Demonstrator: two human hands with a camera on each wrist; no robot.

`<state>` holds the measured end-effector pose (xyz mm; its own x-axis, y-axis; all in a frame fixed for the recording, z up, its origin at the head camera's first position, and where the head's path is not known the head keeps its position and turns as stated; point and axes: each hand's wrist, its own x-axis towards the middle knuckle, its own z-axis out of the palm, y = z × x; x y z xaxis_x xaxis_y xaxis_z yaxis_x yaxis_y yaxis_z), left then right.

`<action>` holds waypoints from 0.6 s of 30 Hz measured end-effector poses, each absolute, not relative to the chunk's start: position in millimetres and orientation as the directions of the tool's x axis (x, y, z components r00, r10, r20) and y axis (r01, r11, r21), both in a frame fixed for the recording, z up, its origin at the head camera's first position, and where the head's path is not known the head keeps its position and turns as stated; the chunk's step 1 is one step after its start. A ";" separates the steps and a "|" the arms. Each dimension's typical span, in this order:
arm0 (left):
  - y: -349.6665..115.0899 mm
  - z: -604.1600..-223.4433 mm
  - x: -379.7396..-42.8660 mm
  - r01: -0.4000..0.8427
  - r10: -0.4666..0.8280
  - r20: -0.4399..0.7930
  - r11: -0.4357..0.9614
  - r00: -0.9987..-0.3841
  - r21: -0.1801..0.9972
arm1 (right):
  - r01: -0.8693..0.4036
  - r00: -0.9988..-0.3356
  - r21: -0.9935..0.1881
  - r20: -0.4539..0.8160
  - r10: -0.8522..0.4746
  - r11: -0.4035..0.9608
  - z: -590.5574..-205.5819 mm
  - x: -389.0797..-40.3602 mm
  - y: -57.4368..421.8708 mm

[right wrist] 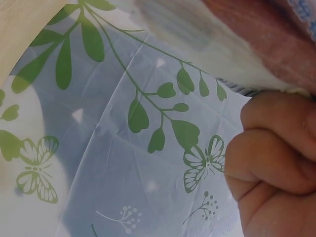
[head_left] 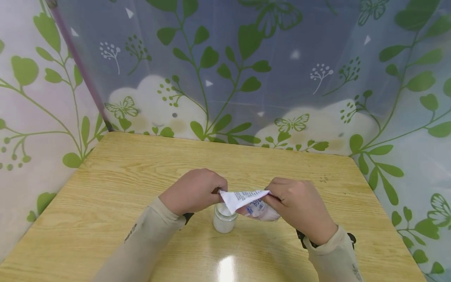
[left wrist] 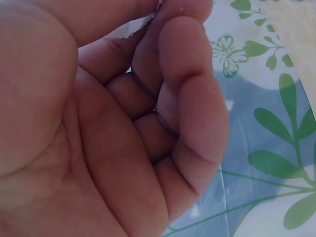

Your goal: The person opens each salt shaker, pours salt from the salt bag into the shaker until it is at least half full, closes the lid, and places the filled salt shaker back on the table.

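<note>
Between the two hands a printed plastic packet (head_left: 260, 208), white with blue lettering and a reddish part, is held tilted over a small glass jar (head_left: 224, 224). The jar stands upright on the table and looks whitish inside. My left hand (head_left: 197, 191) pinches a corner of the packet above the jar, and the packet partly covers the jar's mouth. My right hand (head_left: 299, 203) grips the packet's other end. In the left wrist view, curled fingers show with a sliver of packet (left wrist: 132, 28) at the tips. The right wrist view has the packet (right wrist: 237, 49) above bent fingers (right wrist: 276, 153).
A light wood-grain table (head_left: 141, 168) spreads under both hands. Behind and beside it hang curtains (head_left: 218, 102) printed with green leaves and butterflies. Dark straps, one with a small device (head_left: 301, 238), show at the wrists.
</note>
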<state>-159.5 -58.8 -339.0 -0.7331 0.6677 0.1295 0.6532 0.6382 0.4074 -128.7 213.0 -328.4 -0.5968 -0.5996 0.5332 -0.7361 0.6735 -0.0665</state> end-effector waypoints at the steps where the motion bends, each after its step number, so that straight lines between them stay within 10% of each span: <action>1: -58.6 -338.9 -159.4 0.654 0.668 0.129 0.639 -0.733 0.406 | -0.735 -0.600 -0.069 0.531 -0.599 0.675 -328.4 -128.6 213.1; 18: -58.4 -338.7 -160.7 0.672 0.677 0.147 0.631 -0.721 0.387 | -0.746 -0.580 -0.056 0.544 -0.606 0.664 -328.7 -129.1 213.0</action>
<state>-160.7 -58.4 -338.7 -0.7207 0.6775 0.1472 0.6724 0.6312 0.3866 -129.1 213.0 -328.7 -0.5801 -0.6062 0.5440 -0.7459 0.6637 -0.0558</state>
